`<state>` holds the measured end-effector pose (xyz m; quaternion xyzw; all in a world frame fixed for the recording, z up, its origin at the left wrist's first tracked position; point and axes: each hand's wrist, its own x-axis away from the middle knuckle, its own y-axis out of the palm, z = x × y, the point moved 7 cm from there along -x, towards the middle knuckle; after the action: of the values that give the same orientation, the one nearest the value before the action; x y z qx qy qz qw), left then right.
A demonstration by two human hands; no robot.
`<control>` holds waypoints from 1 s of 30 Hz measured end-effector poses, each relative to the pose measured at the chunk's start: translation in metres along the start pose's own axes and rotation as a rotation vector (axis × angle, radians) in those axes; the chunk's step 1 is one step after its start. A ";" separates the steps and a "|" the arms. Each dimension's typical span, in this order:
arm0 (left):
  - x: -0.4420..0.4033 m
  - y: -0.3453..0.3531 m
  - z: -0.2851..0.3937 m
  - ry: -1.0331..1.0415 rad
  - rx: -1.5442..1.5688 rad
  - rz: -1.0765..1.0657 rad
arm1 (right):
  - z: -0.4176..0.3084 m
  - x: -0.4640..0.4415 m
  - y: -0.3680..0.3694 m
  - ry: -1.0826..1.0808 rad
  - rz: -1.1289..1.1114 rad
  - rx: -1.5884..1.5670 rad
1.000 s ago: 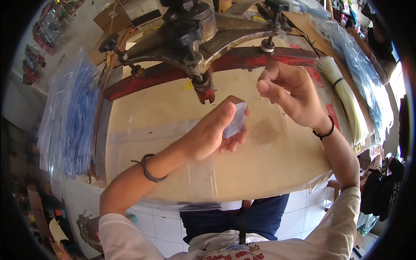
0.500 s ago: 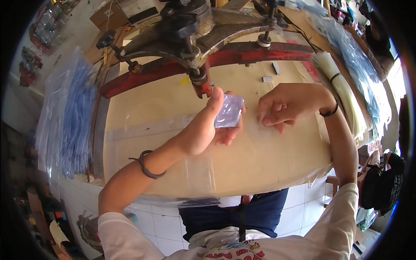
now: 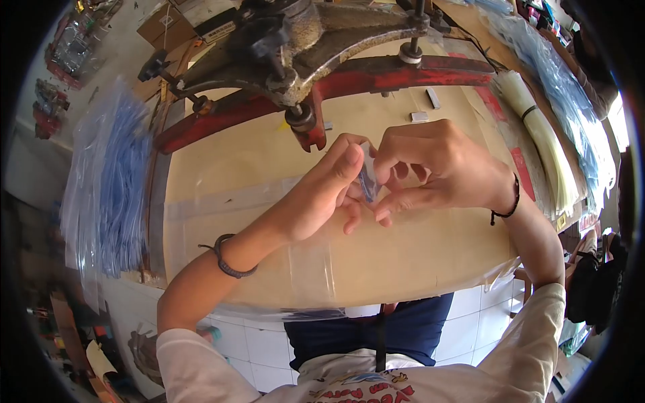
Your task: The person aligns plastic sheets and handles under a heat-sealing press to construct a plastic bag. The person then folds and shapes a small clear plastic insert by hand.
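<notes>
A small stack of clear bluish plastic pieces (image 3: 367, 176) stands on edge between my two hands, above the tan work surface (image 3: 269, 161). My left hand (image 3: 329, 185) is closed on the stack, with the thumb along its upper left side. From the right, my right hand (image 3: 437, 168) bends its fingers and thumb around the stack's right edge; its fingertips touch or nearly touch the plastic, and what they pinch, if anything, is hidden. Just beyond my left hand is the notched lower end (image 3: 312, 138) of a red metal bar (image 3: 376, 75).
Above the bar sits a heavy metal frame (image 3: 349, 33) with black knobs. Small metal blocks (image 3: 419, 117) lie behind my right hand. Bluish plastic sheets (image 3: 124, 188) hang at the left. A tied pale bundle (image 3: 537, 134) and more plastic film (image 3: 557, 74) lie at the right.
My right hand has moved left to the stack after hovering apart from it. My left hand still holds the stack, now turned edge-on.
</notes>
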<state>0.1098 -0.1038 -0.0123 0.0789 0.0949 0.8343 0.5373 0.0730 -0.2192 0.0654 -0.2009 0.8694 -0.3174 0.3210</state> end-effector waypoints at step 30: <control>0.003 0.001 0.004 0.003 -0.157 0.069 | 0.017 -0.001 0.002 0.096 -0.117 -0.097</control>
<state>0.1081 -0.1009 -0.0078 0.0388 0.0272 0.8574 0.5125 0.0853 -0.2244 0.0541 -0.2511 0.8849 -0.3025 0.2498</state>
